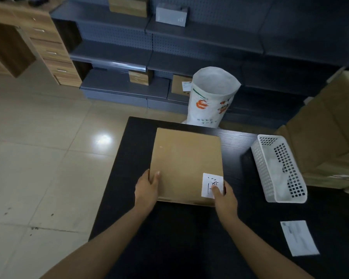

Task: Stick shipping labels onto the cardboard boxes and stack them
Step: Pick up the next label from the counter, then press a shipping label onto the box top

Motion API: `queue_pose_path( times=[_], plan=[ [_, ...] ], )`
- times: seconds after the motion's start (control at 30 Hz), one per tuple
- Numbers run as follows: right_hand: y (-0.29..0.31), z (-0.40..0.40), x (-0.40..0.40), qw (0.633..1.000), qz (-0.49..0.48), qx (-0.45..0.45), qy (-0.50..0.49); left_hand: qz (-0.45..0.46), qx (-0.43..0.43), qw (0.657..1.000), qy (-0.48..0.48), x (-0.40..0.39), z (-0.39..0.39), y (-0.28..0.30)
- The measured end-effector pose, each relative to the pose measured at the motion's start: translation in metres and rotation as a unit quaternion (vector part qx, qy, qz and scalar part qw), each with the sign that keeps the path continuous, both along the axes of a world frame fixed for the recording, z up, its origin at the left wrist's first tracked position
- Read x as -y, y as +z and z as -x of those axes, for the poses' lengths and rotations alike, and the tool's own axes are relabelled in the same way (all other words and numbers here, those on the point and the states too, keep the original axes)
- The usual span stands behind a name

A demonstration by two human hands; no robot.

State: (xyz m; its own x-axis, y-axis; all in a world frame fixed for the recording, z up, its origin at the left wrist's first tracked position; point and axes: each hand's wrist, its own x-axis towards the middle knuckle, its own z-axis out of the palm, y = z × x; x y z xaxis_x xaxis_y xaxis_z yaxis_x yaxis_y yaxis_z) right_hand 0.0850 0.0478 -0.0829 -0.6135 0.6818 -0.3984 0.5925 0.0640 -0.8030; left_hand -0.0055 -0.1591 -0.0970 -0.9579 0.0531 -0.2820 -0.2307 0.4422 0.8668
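With my left hand (147, 185) gripping the cardboard box (186, 166) on the black table (189, 238), I'd press my right hand's (225, 196) thumb across the label (211, 184) — firmly, corner to corner — at the box's near right corner.

Glossy beige floor tiles (38, 137) catch a bright patch of ceiling light (103, 140); a black wood-grain table (139, 228) fills the foreground; behind it runs dark blue-grey metal shelving (113, 55) with pegboard backs — dim and shadowed; at far left stands a wooden drawer unit (48, 47) with small metal handles.
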Motion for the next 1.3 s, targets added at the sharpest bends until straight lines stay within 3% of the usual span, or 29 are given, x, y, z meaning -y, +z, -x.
queue_pose_path(
  times=[0.3, 0.53, 0.83, 0.97, 1.03, 1.13, 1.3],
  plan=[
    [-0.001, -0.112, -0.106, 0.999, -0.025, -0.029, 0.011, -0.002, 0.019, 1.0, 0.0, -0.107, -0.11, 0.004],
    [-0.019, -0.181, -0.15, 0.997, -0.021, -0.001, 0.067, 0.029, 0.015, 0.999, 0.002, -0.135, -0.181, -0.002],
    [-0.034, -0.194, -0.151, 0.995, -0.015, 0.035, 0.096, 0.069, 0.037, 0.996, -0.04, -0.126, -0.201, -0.019],
    [-0.027, -0.196, -0.159, 0.984, -0.027, 0.058, 0.164, 0.122, 0.039, 0.991, -0.039, -0.128, -0.196, -0.013],
    [-0.02, -0.202, -0.166, 0.969, -0.078, 0.081, 0.219, 0.213, -0.04, 0.975, -0.048, -0.135, -0.194, -0.005],
    [-0.012, -0.208, -0.183, 0.936, -0.194, 0.127, 0.263, 0.301, -0.173, 0.928, -0.135, -0.155, -0.187, 0.007],
    [-0.004, -0.219, -0.22, 0.887, -0.3, 0.18, 0.3, 0.366, -0.253, 0.839, -0.315, -0.215, -0.185, 0.015]
  ],
)
